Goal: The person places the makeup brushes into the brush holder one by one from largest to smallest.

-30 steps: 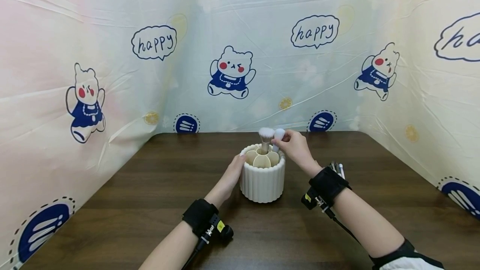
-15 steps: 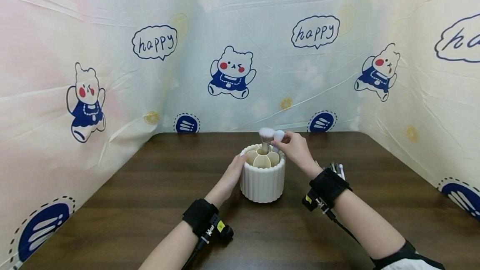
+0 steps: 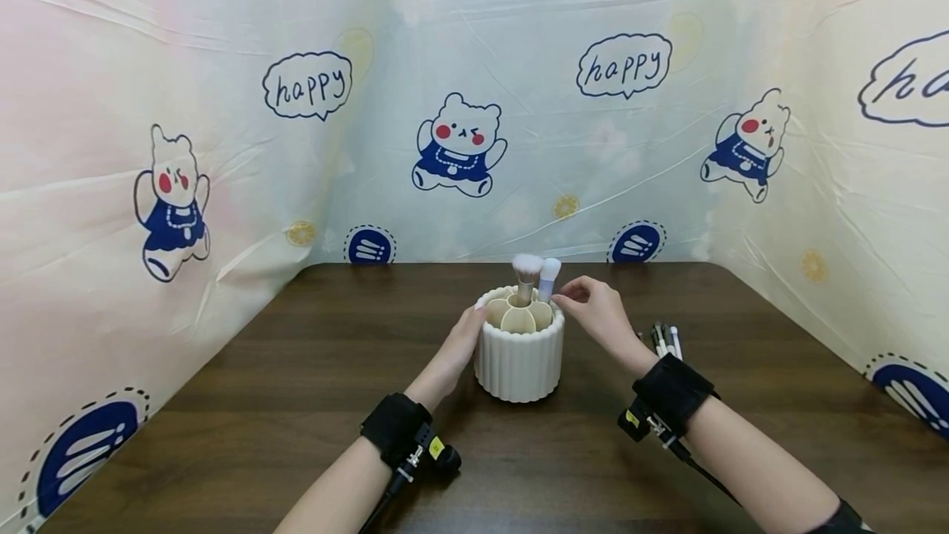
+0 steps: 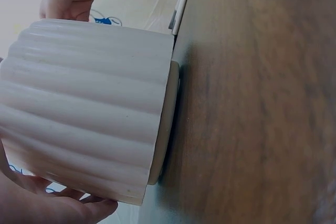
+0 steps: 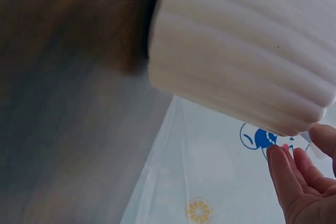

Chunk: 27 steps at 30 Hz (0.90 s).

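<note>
A white ribbed makeup brush holder [image 3: 519, 365] with cream petal-shaped compartments stands upright on the table. From its middle rises a fluffy white makeup brush [image 3: 527, 266]; a smaller brush [image 3: 549, 277] with a pale lilac ferrule leans in a compartment at the back right. My left hand [image 3: 454, 348] grips the holder's left side, its fingers [image 4: 86, 209] curving round the ribbed wall in the left wrist view. Beside the right rim, my right hand [image 3: 599, 318] has its thumb and fingers apart, holding nothing. In the right wrist view, the thumb [image 5: 324, 137] is right at the rim.
Several more brushes [image 3: 666, 339] lie on the dark wooden table [image 3: 311, 435], to the right behind my right wrist and partly hidden by it. A printed cloth [image 3: 460, 48] hangs around the back and both sides of the table. Both wrists wear strapped cameras with cables.
My right hand has let go of the smaller brush, which stays in the holder, and has moved slightly down and right. The left hand keeps its hold on the brush holder.
</note>
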Tool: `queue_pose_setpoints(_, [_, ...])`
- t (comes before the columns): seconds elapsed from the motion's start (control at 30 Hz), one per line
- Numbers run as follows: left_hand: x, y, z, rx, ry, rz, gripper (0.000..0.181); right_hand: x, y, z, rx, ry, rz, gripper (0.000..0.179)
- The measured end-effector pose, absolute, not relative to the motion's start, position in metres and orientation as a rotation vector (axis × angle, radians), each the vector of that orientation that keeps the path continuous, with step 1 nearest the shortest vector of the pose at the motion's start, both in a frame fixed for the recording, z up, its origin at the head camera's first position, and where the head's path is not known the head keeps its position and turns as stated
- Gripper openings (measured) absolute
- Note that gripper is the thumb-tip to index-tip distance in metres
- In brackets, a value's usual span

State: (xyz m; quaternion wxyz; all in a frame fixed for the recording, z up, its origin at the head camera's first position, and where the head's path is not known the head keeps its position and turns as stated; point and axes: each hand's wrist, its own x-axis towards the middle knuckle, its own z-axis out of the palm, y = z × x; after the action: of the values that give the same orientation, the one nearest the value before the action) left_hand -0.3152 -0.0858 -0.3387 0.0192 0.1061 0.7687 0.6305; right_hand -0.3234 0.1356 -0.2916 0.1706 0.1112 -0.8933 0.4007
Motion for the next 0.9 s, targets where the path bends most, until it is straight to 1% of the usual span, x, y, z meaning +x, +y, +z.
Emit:
queue_pose_setpoints(0.1, [-0.315,-0.085,-0.340,0.325,2.384,1.954,0.067,-0.317,0.139,-0.296,0.317,-2.577,1.161,0.030])
queue_pose_setpoints(0.2, [-0.315,-0.086,-0.340,0.323,2.378,1.956,0.066,-0.308,0.137,-0.299,0.304,-2.628,1.231,0.037])
queue_pose_setpoints(0.53, [-0.316,-0.085,-0.339,0.315,2.370,1.963,0.065,-0.269,0.111,-0.310,0.286,-2.588,1.725,0.060])
queue_pose_setpoints(0.73, [-0.317,-0.086,-0.339,0.308,2.359,1.957,0.066,-0.252,0.095,-0.317,0.304,-2.565,1.759,0.079])
queue_pose_setpoints(0.9, [-0.317,-0.088,-0.337,0.315,2.326,1.937,0.068,-0.243,0.087,-0.318,0.336,-2.557,1.792,0.086])
